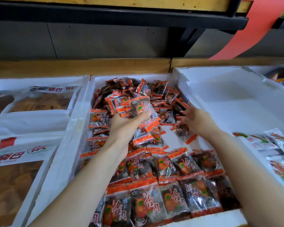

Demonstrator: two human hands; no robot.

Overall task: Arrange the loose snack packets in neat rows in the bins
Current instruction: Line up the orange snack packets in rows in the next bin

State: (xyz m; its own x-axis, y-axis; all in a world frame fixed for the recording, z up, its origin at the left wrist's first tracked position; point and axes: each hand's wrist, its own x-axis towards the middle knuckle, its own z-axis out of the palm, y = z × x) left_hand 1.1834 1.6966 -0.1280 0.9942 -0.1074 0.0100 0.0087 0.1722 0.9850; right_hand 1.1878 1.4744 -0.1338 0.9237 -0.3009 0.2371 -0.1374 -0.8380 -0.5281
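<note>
Snack packets (138, 90) lie heaped loose at the far end of the white foam bin (82, 112); the near end already carries neat rows (170, 169). Judged light, soft and slippery in film wrap, so best taken flat in small stacks, pinched across the faces. The left hand (126, 126) grips such a stack (138, 107), fingers curled beneath and thumb clamped across. The right hand (197, 120) reaches into the loose packets, touching them; its finger spread cannot be told.

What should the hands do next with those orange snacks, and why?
Probably the right hand picks up the loose orange-and-clear snack packet beside it for the stack the left hand grips. Bare white foam bin floor shows there, behind the neat front rows, awaiting another row.
</note>
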